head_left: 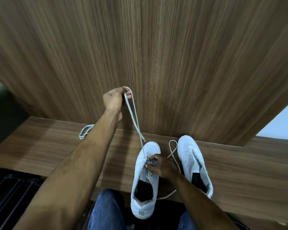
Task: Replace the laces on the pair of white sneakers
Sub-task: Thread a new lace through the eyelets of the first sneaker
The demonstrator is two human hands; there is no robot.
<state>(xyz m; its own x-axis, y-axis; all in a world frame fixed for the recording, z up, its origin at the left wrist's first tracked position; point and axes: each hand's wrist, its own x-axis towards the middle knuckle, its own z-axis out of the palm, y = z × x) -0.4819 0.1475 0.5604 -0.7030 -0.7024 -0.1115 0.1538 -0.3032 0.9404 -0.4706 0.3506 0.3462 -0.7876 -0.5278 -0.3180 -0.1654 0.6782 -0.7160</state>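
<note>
While my right grip (158, 166) is pinching the near sneaker (144, 180) at its eyelets on the worktop (56, 146), my left grip (115, 98) is holding its lace (133, 113) up taut; the other sneaker (194, 163) is standing beside it.

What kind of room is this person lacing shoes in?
Probably an indoor home or office spot, though little shows. A wood-grain panel rises behind a matching wooden ledge holding two white sneakers, and a dark ribbed mat lies lower left.
</note>
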